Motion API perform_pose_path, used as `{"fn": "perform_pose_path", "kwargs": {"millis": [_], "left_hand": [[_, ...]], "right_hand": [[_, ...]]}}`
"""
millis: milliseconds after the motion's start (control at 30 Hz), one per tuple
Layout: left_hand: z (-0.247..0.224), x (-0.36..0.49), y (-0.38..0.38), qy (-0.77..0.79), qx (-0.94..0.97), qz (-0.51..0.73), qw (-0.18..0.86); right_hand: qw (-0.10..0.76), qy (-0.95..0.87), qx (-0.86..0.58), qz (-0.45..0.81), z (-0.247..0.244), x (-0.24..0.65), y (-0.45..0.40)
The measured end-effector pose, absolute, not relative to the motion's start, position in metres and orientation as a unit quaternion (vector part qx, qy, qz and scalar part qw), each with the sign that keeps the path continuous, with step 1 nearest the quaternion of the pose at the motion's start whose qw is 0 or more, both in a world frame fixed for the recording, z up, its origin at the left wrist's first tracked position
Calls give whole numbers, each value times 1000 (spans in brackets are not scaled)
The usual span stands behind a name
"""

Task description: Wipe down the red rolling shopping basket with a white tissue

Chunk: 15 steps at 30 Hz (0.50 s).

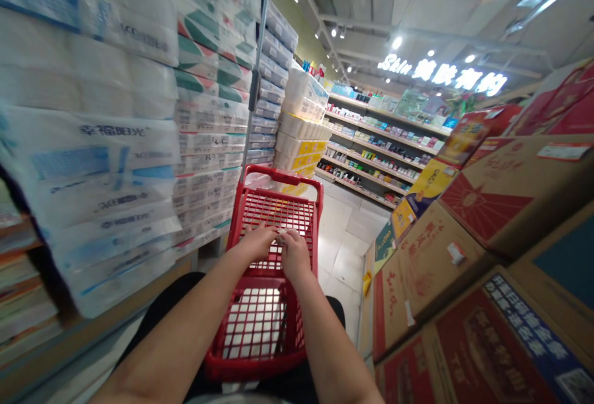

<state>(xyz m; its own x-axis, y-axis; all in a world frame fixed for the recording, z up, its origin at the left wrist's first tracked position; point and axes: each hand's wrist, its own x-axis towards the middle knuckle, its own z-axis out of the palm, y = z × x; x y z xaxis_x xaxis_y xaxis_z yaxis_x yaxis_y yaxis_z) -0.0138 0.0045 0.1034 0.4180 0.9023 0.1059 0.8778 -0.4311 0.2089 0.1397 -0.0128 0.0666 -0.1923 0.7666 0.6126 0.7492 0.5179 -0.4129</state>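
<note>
A red plastic shopping cart (260,357) with a grid basket stands in front of me, between my legs and the aisle ahead. Both of my hands are over the middle of the cart, close together. My left hand (260,242) reaches in from the left, its fingers pointing toward the other hand. My right hand (294,254) has its fingers bent in a pinch beside the left fingertips. A small pale thing shows between the fingertips, too small to name. Through the grid the pale floor is visible.
Tall stacks of wrapped tissue packs (134,144) line the left side. Cardboard cartons (431,262) are piled close on the right. Shelves of small goods (371,150) stand ahead, past a tiled floor (341,231).
</note>
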Motion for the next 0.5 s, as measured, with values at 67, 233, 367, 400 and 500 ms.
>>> {"fn": "perform_pose_path", "kwargs": {"millis": [67,233,367,400,500], "left_hand": [[103,-16,-1,528,841,105,59],[94,-24,-13,552,822,128,59],[93,-26,-16,559,819,116,60],[94,-27,-16,560,819,106,63],[101,-28,-15,553,825,87,79]], "right_hand": [[412,-775,-478,30,64,140,-10],[446,-754,-476,81,61,138,5],[435,-752,-489,85,58,134,9],[431,-751,-492,87,58,134,9],[428,-750,-496,92,58,133,5]]}}
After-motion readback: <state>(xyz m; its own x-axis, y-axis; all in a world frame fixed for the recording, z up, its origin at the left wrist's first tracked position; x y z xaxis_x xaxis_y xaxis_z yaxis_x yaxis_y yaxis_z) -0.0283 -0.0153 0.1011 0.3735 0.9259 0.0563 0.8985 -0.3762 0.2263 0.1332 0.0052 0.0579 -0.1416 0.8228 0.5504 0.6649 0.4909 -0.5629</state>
